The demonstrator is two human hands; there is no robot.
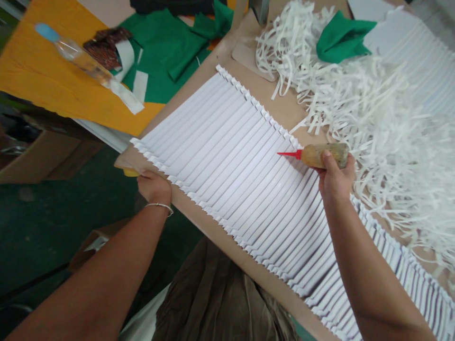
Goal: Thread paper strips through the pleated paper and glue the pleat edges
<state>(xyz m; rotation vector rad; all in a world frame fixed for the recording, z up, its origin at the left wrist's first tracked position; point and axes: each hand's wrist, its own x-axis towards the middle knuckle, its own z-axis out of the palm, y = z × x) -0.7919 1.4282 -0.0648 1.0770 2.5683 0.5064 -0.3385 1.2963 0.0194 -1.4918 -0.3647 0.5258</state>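
Observation:
A yellowish squeeze bottle (314, 156) with a red pointed nozzle, like a glue bottle, lies in the grip of my right hand (337, 176). Its tip points left, just above a long row of overlapping white paper strips (227, 156), whose ends are folded into small tabs along both edges. At the brown table's near left corner, my left hand (154, 187) is closed, fingers curled against the edge. What those fingers hold, if anything, is hidden. A bit of yellow material (131, 173) shows beside them under the corner.
Loose white paper strips (391, 142) are heaped on the right of the brown-covered table (199, 201), with green cloth (341, 38) on top. An orange-covered surface (24, 61) at upper left bears a plastic bottle (83, 61) and more green fabric (167, 42). A cardboard box (46, 154) stands below.

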